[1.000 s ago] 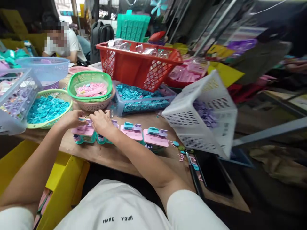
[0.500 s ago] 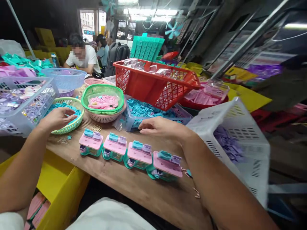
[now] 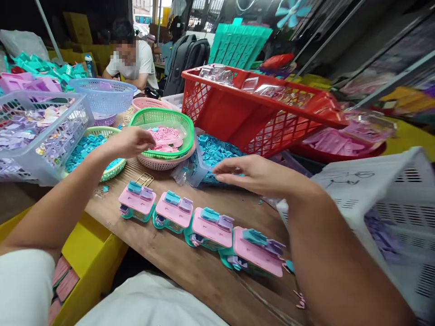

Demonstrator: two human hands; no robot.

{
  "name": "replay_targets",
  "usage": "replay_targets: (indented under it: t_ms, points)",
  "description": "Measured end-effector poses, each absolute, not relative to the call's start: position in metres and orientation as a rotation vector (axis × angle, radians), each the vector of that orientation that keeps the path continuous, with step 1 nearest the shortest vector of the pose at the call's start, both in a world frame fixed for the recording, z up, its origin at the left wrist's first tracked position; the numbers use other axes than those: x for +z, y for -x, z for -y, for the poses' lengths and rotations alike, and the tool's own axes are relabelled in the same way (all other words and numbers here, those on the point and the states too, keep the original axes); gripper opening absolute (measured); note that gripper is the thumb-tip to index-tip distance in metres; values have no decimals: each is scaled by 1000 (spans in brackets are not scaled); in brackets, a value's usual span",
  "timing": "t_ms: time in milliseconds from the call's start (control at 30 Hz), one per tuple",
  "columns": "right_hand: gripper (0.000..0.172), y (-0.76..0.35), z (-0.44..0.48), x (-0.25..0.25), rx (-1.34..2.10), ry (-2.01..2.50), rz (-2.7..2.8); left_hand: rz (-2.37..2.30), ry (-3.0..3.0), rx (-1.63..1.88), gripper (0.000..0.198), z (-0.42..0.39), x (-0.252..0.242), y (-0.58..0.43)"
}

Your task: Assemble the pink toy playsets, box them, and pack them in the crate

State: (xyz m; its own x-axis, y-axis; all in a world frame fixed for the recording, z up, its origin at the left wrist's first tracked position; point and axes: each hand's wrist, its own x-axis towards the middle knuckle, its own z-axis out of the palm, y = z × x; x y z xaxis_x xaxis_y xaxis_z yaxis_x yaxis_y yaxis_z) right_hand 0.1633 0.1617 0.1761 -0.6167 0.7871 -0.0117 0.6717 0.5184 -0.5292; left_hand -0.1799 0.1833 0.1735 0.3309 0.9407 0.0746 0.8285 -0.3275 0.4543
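My left hand (image 3: 131, 142) hovers at the near left side of the green basket (image 3: 131, 121), its fingers loosely bent and nothing visible in them. Small pink parts (image 3: 165, 136) lie in a clear tray inside that basket. My right hand (image 3: 246, 172) is over the near edge of the clear bin of blue parts (image 3: 217, 151), thumb and fingers apart, holding nothing that shows. Several small toy assemblies (image 3: 173, 209) stand in a slanting row on the table between my arms. Each has a pink top carrying one blue and one purple piece, over a teal base.
A pale green basket of blue pieces (image 3: 86, 149) and a clear crate of purple parts (image 3: 50, 147) stand left. A red crate (image 3: 217, 111) leans over the blue bin. At right, a white crate (image 3: 356, 181) lies tipped. A person (image 3: 146, 61) sits across the table.
My left hand has moved right, from the pale green basket of blue pieces to the green basket. My right hand stays by the blue bin, its fingers spread more. The view has shifted.
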Motion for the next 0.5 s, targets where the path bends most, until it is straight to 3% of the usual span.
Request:
replay_targets:
  t_ms: [233,500]
  points:
    - [15,-89,-222,177,523,1280,2459,-1541,-2358,-170,52,-292,144,104]
    - [14,-104,-250,153,648,1276,2499,-1540,-2352,-85,18,-298,138,119]
